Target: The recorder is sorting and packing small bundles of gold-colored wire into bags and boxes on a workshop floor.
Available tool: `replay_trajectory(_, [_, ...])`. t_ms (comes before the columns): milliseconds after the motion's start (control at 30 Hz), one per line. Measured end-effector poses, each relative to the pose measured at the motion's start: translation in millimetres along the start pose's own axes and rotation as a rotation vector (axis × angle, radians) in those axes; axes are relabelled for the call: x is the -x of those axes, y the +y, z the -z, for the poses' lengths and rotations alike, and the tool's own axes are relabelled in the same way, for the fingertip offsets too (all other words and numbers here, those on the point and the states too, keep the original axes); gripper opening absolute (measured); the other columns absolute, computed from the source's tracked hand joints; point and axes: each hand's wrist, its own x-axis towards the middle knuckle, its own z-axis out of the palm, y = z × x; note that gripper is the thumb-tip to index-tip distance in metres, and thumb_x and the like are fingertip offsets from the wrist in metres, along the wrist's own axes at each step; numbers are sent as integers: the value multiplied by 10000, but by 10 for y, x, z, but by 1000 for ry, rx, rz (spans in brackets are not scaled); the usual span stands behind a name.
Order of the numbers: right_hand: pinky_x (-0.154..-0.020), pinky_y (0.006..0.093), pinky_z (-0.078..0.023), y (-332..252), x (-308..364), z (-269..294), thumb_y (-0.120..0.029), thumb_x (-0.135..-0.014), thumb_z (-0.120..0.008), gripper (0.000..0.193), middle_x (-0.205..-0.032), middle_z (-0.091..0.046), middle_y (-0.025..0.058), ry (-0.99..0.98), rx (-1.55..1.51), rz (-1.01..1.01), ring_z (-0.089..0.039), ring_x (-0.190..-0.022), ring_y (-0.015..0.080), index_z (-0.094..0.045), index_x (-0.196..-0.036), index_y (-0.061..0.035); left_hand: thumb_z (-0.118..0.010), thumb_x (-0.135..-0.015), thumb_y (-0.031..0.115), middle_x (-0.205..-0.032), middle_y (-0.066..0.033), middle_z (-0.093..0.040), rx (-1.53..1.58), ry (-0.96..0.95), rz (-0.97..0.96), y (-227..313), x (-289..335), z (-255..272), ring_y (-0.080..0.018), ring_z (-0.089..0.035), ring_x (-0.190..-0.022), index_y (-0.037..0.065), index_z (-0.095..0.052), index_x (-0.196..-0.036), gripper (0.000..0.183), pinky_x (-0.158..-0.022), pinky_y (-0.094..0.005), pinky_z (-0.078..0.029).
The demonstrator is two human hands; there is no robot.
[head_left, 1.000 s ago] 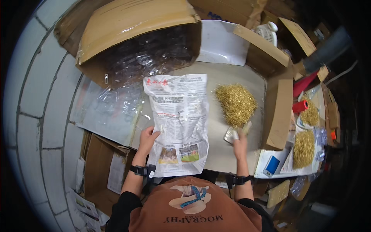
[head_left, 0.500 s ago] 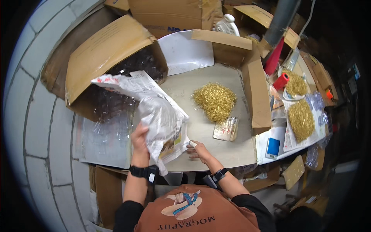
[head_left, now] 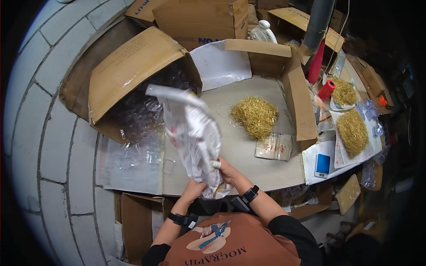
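Note:
A large white printed plastic sack (head_left: 188, 128) hangs crumpled over the near edge of the work table, its far end blurred by motion. My left hand (head_left: 194, 189) grips its lower part from the left. On the other side, my right hand (head_left: 225, 172), with a white wrap on one finger, closes on the same sack. To the right of the sack lies a heap of thin gold wire-like pieces (head_left: 254, 116) on the grey tabletop (head_left: 208, 95). Just below that heap sits a flat, tape-wrapped block (head_left: 274, 146).
A tipped cardboard box (head_left: 137, 62) spills clear plastic pieces (head_left: 153, 108) at the left. Cardboard walls (head_left: 299, 102) border the table on the right. Beyond them are a blue-topped scale (head_left: 323, 165), another gold pile (head_left: 353, 133) and a red spool (head_left: 327, 90). A white fan (head_left: 263, 33) stands behind.
The sack has swung to a more upright hang and bunched up. My right hand, formerly beside its edge with fingers apart, now grips it; my left hand has moved lower and nearer to me.

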Motion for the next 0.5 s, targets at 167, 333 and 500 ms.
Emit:
replay_trajectory(167, [-741, 268, -515, -119, 78, -145, -3, -746, -637, 303, -931, -659, 63, 266, 203, 12, -633, -795, 133, -610, -1045, 35, -652, -763, 213, -889, -138, -655, -490, -95, -16, 115, 215, 292, -246, -625, -828, -54, -542, -1120, 459, -750, -330, -480])
replay_trajectory(333, [-664, 248, -512, -296, 87, 144, 34, -689, -632, 262, -844, -663, 42, 189, 275, -62, -623, -728, 112, -648, -950, 29, -746, -710, 156, -959, -141, -622, -562, 681, -235, 655, 514, 628, -208, -584, -905, -5, -560, -1106, 466, -789, -336, -467])
replay_trajectory(500, [-730, 222, -483, -260, -34, -116, -3, -673, -686, 328, -893, -650, 1, -344, 362, -202, -586, -791, 80, -650, -999, 10, -721, -682, -21, -1214, -91, -532, 287, -31, -30, 279, 195, 282, -185, -536, -1083, 20, -346, -1352, 768, -945, -357, -446])
